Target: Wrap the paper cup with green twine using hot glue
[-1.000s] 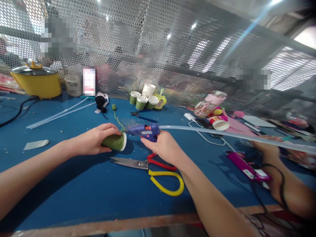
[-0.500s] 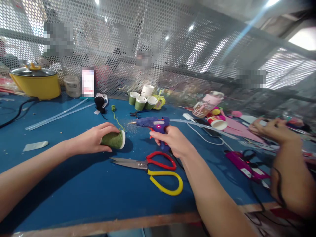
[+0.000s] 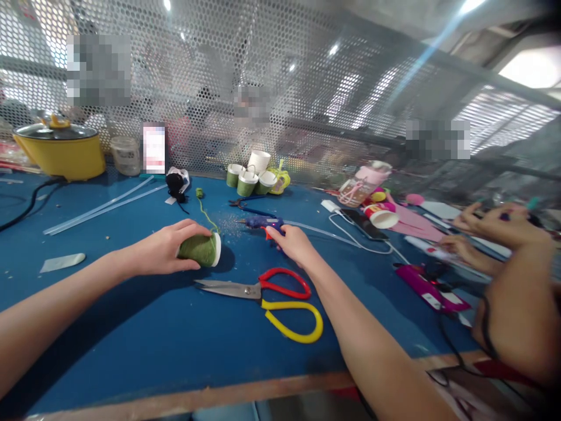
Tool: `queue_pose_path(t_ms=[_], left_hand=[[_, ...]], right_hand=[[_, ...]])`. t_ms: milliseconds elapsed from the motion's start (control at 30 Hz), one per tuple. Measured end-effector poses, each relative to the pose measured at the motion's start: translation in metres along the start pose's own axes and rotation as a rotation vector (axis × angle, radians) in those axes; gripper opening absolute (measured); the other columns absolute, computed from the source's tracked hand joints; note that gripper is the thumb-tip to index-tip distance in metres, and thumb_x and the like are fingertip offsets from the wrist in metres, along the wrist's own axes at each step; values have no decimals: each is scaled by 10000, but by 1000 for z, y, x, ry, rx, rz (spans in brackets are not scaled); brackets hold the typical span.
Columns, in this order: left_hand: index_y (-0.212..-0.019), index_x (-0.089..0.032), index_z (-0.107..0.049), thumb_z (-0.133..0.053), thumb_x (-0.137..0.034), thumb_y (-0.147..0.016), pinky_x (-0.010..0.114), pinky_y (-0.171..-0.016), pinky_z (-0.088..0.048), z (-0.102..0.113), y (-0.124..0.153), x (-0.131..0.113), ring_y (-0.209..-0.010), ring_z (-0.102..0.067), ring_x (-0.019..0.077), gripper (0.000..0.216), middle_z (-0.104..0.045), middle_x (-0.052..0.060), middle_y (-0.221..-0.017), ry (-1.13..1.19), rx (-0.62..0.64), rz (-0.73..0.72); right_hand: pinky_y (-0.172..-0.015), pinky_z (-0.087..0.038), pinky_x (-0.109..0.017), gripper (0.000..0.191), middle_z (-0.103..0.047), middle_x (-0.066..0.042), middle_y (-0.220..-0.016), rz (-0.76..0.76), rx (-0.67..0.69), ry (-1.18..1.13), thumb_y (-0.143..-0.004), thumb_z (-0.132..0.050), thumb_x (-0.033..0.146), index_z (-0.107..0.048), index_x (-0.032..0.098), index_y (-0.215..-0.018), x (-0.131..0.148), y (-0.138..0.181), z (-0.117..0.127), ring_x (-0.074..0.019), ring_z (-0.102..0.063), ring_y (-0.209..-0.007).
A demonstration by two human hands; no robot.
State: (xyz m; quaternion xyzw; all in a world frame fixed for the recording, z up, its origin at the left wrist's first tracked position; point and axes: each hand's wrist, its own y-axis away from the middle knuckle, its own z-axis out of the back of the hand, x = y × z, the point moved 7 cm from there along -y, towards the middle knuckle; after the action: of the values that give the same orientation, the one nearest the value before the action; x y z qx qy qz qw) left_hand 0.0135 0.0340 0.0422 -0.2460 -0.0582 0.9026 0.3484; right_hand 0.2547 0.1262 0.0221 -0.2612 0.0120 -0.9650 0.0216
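Observation:
My left hand (image 3: 169, 248) is closed around a paper cup wrapped in green yarn (image 3: 197, 250), which lies on its side with its white rim facing right. A strand of green yarn (image 3: 205, 215) runs from the rim to a small green tuft (image 3: 199, 192) on the blue table. In my right hand (image 3: 293, 242) is a blue glue gun (image 3: 263, 223), its nozzle pointing left and a clear glue stick (image 3: 322, 232) trailing from its back. Scissors with one red and one yellow handle (image 3: 267, 295) lie in front of both hands.
Yarn-wrapped cups (image 3: 247, 183) and pliers (image 3: 254, 209) stand or lie at the back. A yellow pot (image 3: 61, 152) is far left, near loose glue sticks (image 3: 103, 206). On the right are a phone (image 3: 363, 224), a purple power strip (image 3: 429, 287) and another person's hands (image 3: 504, 225).
My right hand has moved the glue gun away from me, lower toward the table. The left hand and cup stay put. The other person's second hand has come into view.

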Motion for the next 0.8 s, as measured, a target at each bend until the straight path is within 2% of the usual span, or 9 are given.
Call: queue_pose_path(t_ms=[100, 167, 267, 333, 433, 500, 633, 800], left_hand=[[-1173, -205, -394, -608, -302, -746, 358, -873, -429, 1, 0, -1, -1050, -508, 231, 487, -499, 93, -1155, -1, 1, 12], [-1166, -207, -395, -613, -298, -738, 352, -869, -431, 2, -1, -2, -1050, -510, 231, 488, -508, 89, -1151, -7, -1, 16], [-1156, -210, -398, -617, -294, -729, 347, -869, -433, 3, -1, -4, -1050, -513, 230, 487, -515, 83, -1146, -16, -15, 16], [-1142, -207, -406, -617, -286, -726, 347, -877, -431, 5, -1, -6, -1055, -511, 230, 474, -520, 80, -1141, -23, -37, 14], [-1129, -197, -412, -611, -266, -727, 348, -905, -418, 7, -2, -10, -1077, -495, 229, 455, -517, 84, -1151, -39, -65, -12], [-1131, -190, -409, -605, -252, -731, 348, -920, -412, 8, -2, -15, -1090, -485, 226, 451, -510, 91, -1165, -48, -76, -45], [-1143, -188, -403, -593, -218, -737, 352, -929, -413, 9, -1, -25, -1103, -475, 224, 449, -504, 103, -1183, -53, -97, -117], [-1135, -189, -412, -603, -183, -731, 363, -941, -411, 10, -1, -33, -1114, -464, 227, 447, -489, 110, -1186, -56, -99, -163]], right_hand=[[-577, -397, -291, 330, -614, -114, -657, 10, -37, 151, -770, -501, 437, -505, 179, -564, -1, -4, 2, -248, -610, -714], [-617, -396, -313, 279, -621, -141, -756, 9, -71, 223, -760, -525, 404, -557, 162, -626, 1, -3, 5, -271, -596, -787], [-699, -393, -318, 216, -606, -133, -882, 45, -149, 281, -774, -524, 352, -607, 153, -772, 13, 6, 13, -251, -560, -880], [-716, -396, -301, 245, -609, -102, -861, 151, -162, 228, -807, -483, 357, -625, 158, -797, 32, 15, 15, -215, -561, -851], [-691, -417, -277, 334, -641, -75, -824, 350, -16, -14, -846, -414, 385, -649, 150, -815, 66, 30, 10, -178, -585, -762], [-728, -424, -272, 383, -663, -76, -865, 402, 102, -161, -863, -379, 406, -659, 145, -852, 84, 39, 5, -174, -601, -806], [-841, -399, -302, 520, -677, -97, -933, 353, 268, -258, -868, -309, 504, -680, 139, -853, 104, 48, -7, -196, -595, -914], [-909, -368, -354, 644, -667, -96, -998, 254, 428, -434, -804, -281, 643, -690, 149, -860, 106, 48, -31, -227, -556, -1005]])
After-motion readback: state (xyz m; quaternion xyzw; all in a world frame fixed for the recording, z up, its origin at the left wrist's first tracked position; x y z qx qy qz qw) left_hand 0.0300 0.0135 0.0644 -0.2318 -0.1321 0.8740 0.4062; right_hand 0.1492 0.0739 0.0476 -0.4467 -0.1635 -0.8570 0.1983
